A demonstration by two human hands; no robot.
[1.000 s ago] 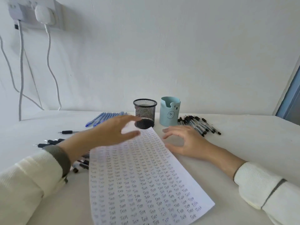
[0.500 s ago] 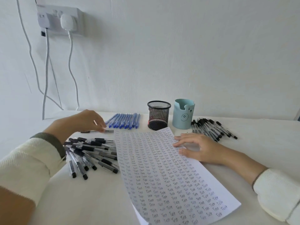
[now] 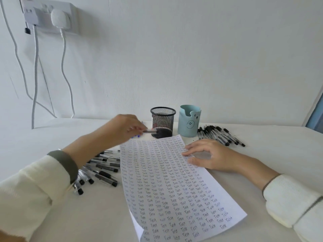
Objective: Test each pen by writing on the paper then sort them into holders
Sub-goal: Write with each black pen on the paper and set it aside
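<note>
Pen (image 3: pixel 150 131) sits pinched in left hand (image 3: pixel 122 131), just beside mesh holder (image 3: pixel 162 119) at the far edge of the paper (image 3: pixel 166 186), probably bound for a test scribble. Right hand (image 3: pixel 207 154) lies loose-fingered on that paper, likely pinning it steady.

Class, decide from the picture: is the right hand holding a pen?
No, the right hand rests empty on the paper; the left hand pinches a pen.

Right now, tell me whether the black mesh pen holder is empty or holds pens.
Empty: no pen rises above the rim of the black mesh pen holder, and only its dark base shows through the mesh.
</note>
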